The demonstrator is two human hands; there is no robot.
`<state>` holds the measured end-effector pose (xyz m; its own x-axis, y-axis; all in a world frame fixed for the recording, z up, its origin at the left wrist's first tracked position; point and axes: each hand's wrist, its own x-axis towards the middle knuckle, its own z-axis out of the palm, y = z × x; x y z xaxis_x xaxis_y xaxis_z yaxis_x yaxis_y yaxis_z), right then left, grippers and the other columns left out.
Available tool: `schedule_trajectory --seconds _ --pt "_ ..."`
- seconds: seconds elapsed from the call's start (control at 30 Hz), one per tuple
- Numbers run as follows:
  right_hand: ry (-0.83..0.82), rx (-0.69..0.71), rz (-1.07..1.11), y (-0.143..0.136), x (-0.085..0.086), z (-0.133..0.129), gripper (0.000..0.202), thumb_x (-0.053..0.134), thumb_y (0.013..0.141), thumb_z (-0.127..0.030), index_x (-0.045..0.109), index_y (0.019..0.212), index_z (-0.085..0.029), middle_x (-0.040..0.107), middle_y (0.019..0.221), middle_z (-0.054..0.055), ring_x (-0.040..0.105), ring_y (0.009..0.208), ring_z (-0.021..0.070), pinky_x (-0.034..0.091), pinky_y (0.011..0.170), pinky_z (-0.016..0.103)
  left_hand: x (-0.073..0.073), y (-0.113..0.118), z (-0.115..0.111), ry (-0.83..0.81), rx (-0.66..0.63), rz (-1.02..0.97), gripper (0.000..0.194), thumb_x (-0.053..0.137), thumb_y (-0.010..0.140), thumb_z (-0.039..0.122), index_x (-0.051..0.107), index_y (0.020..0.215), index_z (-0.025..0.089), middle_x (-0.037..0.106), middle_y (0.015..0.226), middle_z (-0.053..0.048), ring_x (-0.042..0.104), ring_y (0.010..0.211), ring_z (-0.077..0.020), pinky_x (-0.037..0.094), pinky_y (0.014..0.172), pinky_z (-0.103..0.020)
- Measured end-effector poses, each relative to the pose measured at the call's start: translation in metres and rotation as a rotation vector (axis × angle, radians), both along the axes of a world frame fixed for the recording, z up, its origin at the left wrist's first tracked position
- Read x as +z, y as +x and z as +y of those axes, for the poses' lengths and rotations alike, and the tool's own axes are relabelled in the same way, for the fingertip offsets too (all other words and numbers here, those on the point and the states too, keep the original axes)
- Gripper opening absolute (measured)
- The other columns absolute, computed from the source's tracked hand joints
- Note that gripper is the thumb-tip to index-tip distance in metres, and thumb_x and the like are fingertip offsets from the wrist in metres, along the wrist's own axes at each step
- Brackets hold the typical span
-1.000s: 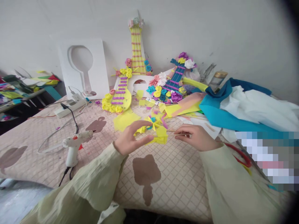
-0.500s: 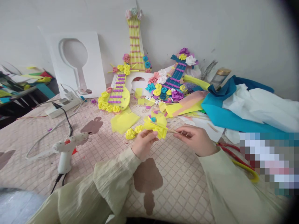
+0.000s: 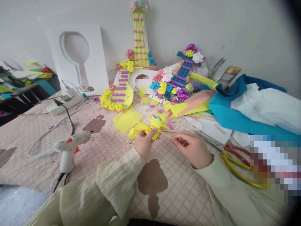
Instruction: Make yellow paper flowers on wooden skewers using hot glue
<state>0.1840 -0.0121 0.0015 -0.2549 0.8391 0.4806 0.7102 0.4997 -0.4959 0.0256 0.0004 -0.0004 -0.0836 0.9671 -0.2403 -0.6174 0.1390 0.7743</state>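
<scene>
My left hand (image 3: 144, 145) pinches a bunched piece of yellow crepe paper (image 3: 155, 124) between thumb and fingers. Closed on a thin wooden stick (image 3: 166, 134), my right hand (image 3: 194, 150) keeps its fingers curled, and the stick's tip reaches to the yellow paper. Whether the tip touches the paper is hard to make out. Just left of the paper lies a yellow paper flower (image 3: 133, 133), partly behind my left hand. Flat yellow paper squares (image 3: 127, 121) rest on the table beyond it.
A white glue gun (image 3: 68, 150) with its cord stands at left, near a power strip (image 3: 63, 105). Flower-covered model guitars (image 3: 122, 91) lean at the back. Scissors with yellow handles (image 3: 237, 174) lie right of my right hand, below blue fabric-like sheets (image 3: 235, 116).
The yellow paper is more gathered in my left hand, its loose sheet no longer spread toward the right hand. My right hand and the stick have dropped slightly. The camera view has shifted a little.
</scene>
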Motion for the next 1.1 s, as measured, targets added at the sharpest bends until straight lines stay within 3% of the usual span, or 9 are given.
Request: schedule_trajectory --seconds 0.4,0.63,0.77,0.93,1.0,1.1 --pt "-0.26 -0.041 0.011 0.038 0.019 0.012 0.014 0.058 0.073 -0.031 0.064 0.075 -0.019 0.067 0.075 0.003 0.059 0.061 0.0137 0.048 0.056 0.025 0.007 -0.012 0.009 0.053 0.163 -0.1 0.024 0.072 0.053 0.018 0.059 0.072 0.013 0.063 0.067 0.001 0.059 0.058 -0.0092 0.045 0.055 -0.02" --pt "-0.449 -0.11 0.367 0.021 0.036 0.006 0.025 0.058 0.071 -0.04 0.064 0.079 -0.016 0.06 0.062 0.002 0.048 0.048 0.0103 0.037 0.041 0.022 0.005 -0.001 -0.005 0.099 -0.11 -0.017 0.026 0.07 0.058 0.027 0.058 0.076 0.012 0.063 0.07 -0.001 0.059 0.06 -0.012 0.042 0.051 -0.022" --pt "-0.628 -0.017 0.482 -0.001 0.041 0.008 0.033 0.06 0.069 -0.044 0.063 0.084 -0.014 0.049 0.054 -0.003 0.033 0.039 0.005 0.024 0.035 0.021 0.004 0.0 -0.01 0.023 -0.324 -0.131 0.029 0.066 0.062 0.032 0.059 0.082 0.011 0.064 0.078 -0.006 0.062 0.072 -0.0184 0.046 0.057 -0.026" --pt "-0.703 0.098 0.574 -0.018 0.036 0.022 0.031 0.065 0.064 -0.042 0.059 0.074 -0.013 0.035 0.047 -0.008 0.024 0.038 0.0032 0.016 0.036 0.02 0.006 -0.003 -0.011 -0.036 -0.43 -0.164 0.028 0.06 0.066 0.032 0.057 0.087 0.013 0.065 0.089 -0.008 0.061 0.086 -0.023 0.049 0.071 -0.034" --pt "-0.714 0.121 0.607 -0.019 0.036 0.028 0.031 0.062 0.067 -0.044 0.055 0.073 -0.014 0.032 0.044 -0.009 0.022 0.037 0.003 0.015 0.036 0.019 0.01 -0.01 -0.008 -0.004 -0.356 -0.142 0.027 0.059 0.066 0.029 0.056 0.09 0.017 0.063 0.096 -0.007 0.06 0.092 -0.022 0.048 0.075 -0.035" --pt "-0.747 0.162 0.615 -0.017 0.04 0.032 0.032 0.057 0.07 -0.047 0.05 0.069 -0.016 0.026 0.039 -0.012 0.019 0.034 0.0031 0.013 0.035 0.019 0.02 -0.028 0.002 0.147 -0.075 -0.047 0.032 0.058 0.065 0.024 0.054 0.097 0.023 0.06 0.108 -0.003 0.056 0.099 -0.0187 0.046 0.079 -0.031"
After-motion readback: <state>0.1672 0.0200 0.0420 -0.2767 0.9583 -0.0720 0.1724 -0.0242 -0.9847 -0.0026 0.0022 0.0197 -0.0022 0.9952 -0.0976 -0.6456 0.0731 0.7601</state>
